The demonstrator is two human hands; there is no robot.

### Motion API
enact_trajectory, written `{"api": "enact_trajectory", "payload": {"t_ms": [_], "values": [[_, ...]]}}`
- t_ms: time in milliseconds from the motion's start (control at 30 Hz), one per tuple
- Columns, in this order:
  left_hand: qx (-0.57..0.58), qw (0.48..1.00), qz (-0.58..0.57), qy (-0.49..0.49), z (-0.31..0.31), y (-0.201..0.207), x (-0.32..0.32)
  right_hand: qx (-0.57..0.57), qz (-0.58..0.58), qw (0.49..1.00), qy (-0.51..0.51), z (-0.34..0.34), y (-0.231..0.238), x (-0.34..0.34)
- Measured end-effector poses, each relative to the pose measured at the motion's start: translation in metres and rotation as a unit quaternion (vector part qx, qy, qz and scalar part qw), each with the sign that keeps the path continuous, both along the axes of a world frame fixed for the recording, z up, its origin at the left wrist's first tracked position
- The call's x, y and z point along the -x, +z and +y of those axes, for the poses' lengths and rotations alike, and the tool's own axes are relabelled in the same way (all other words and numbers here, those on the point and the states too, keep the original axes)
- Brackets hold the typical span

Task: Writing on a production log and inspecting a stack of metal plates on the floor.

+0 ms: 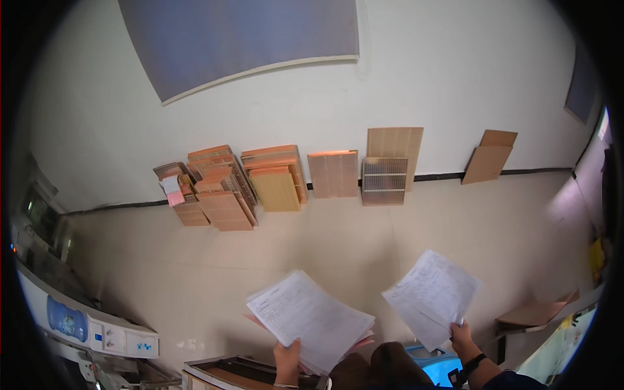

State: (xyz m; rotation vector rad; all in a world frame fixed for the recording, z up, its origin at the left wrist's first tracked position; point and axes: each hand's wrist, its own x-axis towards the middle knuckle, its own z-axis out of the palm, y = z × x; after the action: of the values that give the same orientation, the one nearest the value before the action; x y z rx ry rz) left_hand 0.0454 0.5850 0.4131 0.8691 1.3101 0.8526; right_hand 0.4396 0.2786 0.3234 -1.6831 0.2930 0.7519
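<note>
I am gripping a thick stack of white printed sheets in my left hand and a thinner white sheaf in my right hand, holding them apart, probably to keep them separate.

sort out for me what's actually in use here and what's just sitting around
In use:
- left hand holding a thick stack of printed papers with pink sheets beneath
- right hand holding a thinner sheaf of printed sheets

Sitting around:
- brown panels leaning against the wall
- wire grid panel
- cardboard pieces
- white machine at left

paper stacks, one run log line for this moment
left hand: holds thick paper stack | right hand: holds thinner paper sheets | both above floor
</note>
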Motion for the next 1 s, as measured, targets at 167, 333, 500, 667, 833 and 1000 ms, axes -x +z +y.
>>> {"api": "enact_trajectory", "payload": {"t_ms": [167, 333, 500, 667, 833, 1000], "values": [[0.112, 0.992, 0.061, -0.006, 0.061, 0.024, -0.023, 0.009, 0.022, 0.993, 0.114, 0.077, -0.003, -0.063], [0.148, 0.983, 0.095, -0.05, 0.139, 0.053, -0.051, 0.096, -0.11, 0.937, 0.316, 0.186, -0.018, -0.184], [0.132, 0.988, 0.073, -0.04, 0.215, 0.118, -0.072, 0.148, -0.188, 0.806, 0.541, 0.349, 0.102, -0.291], [0.154, 0.981, 0.096, -0.071, 0.316, 0.128, -0.091, 0.206, -0.21, 0.718, 0.631, 0.514, 0.195, -0.328], [0.149, 0.987, 0.049, -0.042, 0.402, -0.003, -0.114, 0.2, -0.263, 0.703, 0.63, 0.638, 0.103, -0.298], [0.1, 0.994, 0.009, 0.033, 0.471, -0.166, -0.134, 0.142, -0.252, 0.793, 0.536, 0.712, -0.048, -0.237]]}}
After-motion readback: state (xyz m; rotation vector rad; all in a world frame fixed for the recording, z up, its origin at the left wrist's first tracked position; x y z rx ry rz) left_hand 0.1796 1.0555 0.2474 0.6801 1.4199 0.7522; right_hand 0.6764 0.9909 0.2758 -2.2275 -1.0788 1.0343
